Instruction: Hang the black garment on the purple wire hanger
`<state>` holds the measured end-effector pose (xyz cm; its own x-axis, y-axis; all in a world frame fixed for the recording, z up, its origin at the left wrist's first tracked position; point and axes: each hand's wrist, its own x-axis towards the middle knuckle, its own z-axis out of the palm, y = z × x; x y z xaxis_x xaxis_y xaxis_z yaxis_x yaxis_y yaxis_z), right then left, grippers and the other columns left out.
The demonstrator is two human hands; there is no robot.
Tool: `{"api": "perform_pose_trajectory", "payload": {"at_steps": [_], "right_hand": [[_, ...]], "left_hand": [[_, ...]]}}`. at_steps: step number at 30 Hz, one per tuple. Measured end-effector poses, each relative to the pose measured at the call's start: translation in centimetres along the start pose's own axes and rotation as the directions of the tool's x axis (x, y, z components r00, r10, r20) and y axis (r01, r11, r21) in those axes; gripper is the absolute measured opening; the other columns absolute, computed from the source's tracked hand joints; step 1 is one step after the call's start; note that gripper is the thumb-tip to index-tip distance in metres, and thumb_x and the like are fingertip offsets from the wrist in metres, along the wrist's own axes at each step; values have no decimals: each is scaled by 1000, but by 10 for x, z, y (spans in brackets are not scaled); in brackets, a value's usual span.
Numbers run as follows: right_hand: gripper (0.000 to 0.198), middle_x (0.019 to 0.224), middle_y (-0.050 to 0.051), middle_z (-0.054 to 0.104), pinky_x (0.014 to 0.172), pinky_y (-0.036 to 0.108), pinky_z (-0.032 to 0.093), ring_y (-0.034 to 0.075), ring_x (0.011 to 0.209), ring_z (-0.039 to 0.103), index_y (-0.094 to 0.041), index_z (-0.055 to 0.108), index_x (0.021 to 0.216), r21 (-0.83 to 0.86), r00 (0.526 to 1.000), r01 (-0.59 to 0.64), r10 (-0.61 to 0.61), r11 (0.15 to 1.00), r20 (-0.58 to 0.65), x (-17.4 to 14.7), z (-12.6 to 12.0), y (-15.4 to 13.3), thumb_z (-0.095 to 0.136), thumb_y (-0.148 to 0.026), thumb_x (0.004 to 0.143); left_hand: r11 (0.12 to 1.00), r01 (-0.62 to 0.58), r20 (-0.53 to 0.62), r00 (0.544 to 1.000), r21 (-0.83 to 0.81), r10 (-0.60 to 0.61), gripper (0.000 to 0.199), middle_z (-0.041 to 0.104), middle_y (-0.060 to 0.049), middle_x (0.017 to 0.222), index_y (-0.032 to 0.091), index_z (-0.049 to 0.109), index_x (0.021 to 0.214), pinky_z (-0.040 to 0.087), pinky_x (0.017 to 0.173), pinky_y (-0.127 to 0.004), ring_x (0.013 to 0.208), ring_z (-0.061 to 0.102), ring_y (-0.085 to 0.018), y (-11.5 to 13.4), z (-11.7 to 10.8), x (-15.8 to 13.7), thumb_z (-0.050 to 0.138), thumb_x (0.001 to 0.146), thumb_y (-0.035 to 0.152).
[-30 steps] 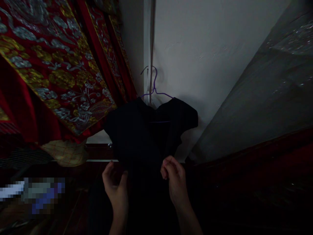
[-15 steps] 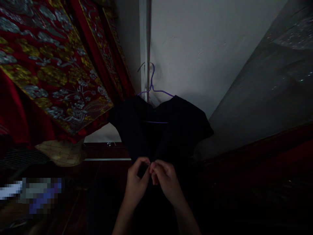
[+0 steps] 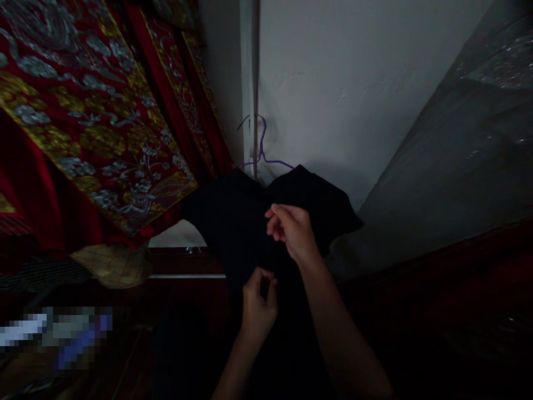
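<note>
A dark short-sleeved garment [image 3: 233, 216] hangs on a purple wire hanger [image 3: 263, 145] against the wall. My left hand [image 3: 256, 303] is low on the garment's front, thumb and fingertips pinched together on the cloth. Higher up, just below the neckline, is my right hand [image 3: 291, 228], its fingers curled and the thumb pressed to the forefinger. What lies between those right fingertips is too dark to make out. The cloth's front edges and any fastenings are lost in the dark.
To the left hangs red cloth [image 3: 120, 128] with gold and silver embroidery, close to the garment's left sleeve. A pale checked cloth [image 3: 112, 264] shows beneath it. Clear plastic sheeting [image 3: 462, 139] covers the right side. A narrow vertical strip [image 3: 249, 61] runs up the wall.
My right hand has risen from beside my left hand to near the neckline. My left hand has shifted slightly right. The open V at the neck has closed over, hiding the hanger's lower bar.
</note>
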<state>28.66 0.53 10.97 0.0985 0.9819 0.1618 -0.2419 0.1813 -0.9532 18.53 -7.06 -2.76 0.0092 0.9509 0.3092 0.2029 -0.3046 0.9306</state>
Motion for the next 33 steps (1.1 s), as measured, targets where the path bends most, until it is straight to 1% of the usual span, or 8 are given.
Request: {"api": "perform_pose_trajectory", "payload": {"at_steps": [7, 12, 14, 16, 18, 21, 25, 33], "right_hand": [[30, 46, 0, 59, 33, 17, 22, 5, 31, 42, -16, 63, 65, -24, 996, 88, -88, 996, 22, 34, 8, -27, 65, -41, 81], [27, 47, -2, 58, 34, 18, 23, 6, 33, 43, -18, 60, 68, 13, 985, 167, -166, 986, -43, 25, 9, -22, 58, -39, 86], [27, 48, -2, 58, 36, 18, 25, 6, 35, 44, -19, 59, 68, -1, 979, 201, -201, 979, -31, 21, 8, -22, 58, -39, 86], [28, 49, -2, 59, 37, 18, 27, 6, 36, 45, -19, 59, 66, -45, 973, 232, -230, 972, 30, 17, 7, -25, 58, -39, 86], [28, 50, -2, 60, 38, 19, 30, 6, 38, 46, -19, 60, 64, -97, 960, 273, -263, 957, 100, 13, 7, -30, 57, -37, 86], [29, 50, -2, 59, 41, 19, 33, 7, 41, 48, -20, 61, 65, -153, 937, 343, -327, 927, 124, 7, 8, -39, 56, -33, 89], [28, 51, -3, 58, 42, 20, 33, 7, 42, 47, -20, 62, 66, -166, 926, 379, -370, 911, 80, 5, 7, -42, 55, -31, 91], [30, 50, -4, 54, 44, 21, 32, 8, 43, 45, -20, 60, 65, -198, 923, 385, -372, 901, 102, 3, 5, -37, 57, -31, 93]], "left_hand": [[996, -18, 73, 997, 87, 12, 6, 62, -4, 81, 21, 53, 86, 46, 73, -30, 78, 63, -20, -10, 12, -1, 53, 91, 18], [994, -45, 239, 971, 97, 21, 7, 67, -3, 84, 21, 60, 90, 46, 73, -29, 78, 65, -19, 15, -13, 38, 58, 87, 14], [989, -138, 208, 970, 56, 123, 9, 69, -4, 91, 21, 63, 98, 48, 79, -29, 85, 66, -19, 37, -30, 66, 59, 91, 17], [957, -290, 55, 956, 9, 289, 14, 68, -3, 93, 21, 62, 108, 49, 82, -29, 87, 65, -17, 65, -46, 95, 60, 94, 21], [892, -452, -72, 889, 31, 453, 29, 66, -2, 96, 22, 59, 125, 49, 83, -28, 88, 65, -16, 93, -58, 121, 60, 96, 22], [806, -571, -32, 812, 157, 582, 24, 67, -2, 96, 21, 63, 122, 48, 79, -26, 86, 64, -15, 121, -66, 146, 59, 98, 24], [746, -608, -2, 775, 273, 632, 13, 65, -2, 87, 18, 63, 93, 46, 72, -25, 79, 61, -14, 126, -61, 150, 55, 100, 26], [784, -573, 114, 818, 239, 563, 13, 63, -1, 86, 19, 59, 97, 43, 71, -26, 77, 59, -14, 129, -60, 135, 51, 103, 27]]}}
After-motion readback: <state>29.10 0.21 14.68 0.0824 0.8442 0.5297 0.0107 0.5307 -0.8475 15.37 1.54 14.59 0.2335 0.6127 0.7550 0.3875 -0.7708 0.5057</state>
